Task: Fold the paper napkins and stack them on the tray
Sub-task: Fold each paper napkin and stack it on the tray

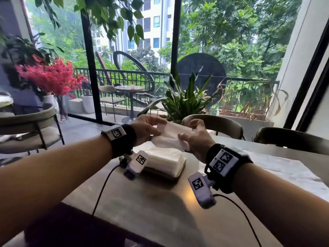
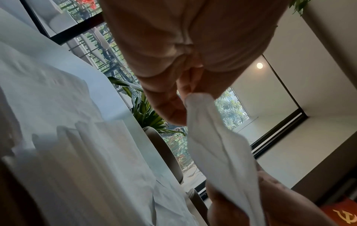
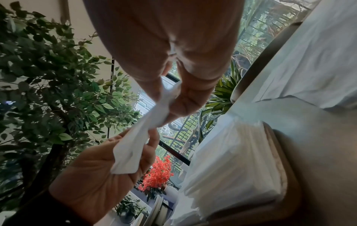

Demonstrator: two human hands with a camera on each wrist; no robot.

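Observation:
A white paper napkin [image 1: 169,138] hangs in the air between both hands, above the tray. My left hand [image 1: 146,130] pinches its left end; the left wrist view shows finger and thumb closed on the napkin [image 2: 216,137]. My right hand [image 1: 193,139] pinches the right end, and the napkin [image 3: 139,134] runs from it down to the left hand [image 3: 100,175]. Below them a stack of folded white napkins [image 1: 163,160] lies on a brown tray [image 1: 175,176] on the table.
Unfolded white napkins [image 1: 281,163] lie spread on the table to the right. Two chair backs [image 1: 211,122] stand at the far edge, with a potted plant [image 1: 185,97] behind. Cables trail across the near table [image 1: 151,211].

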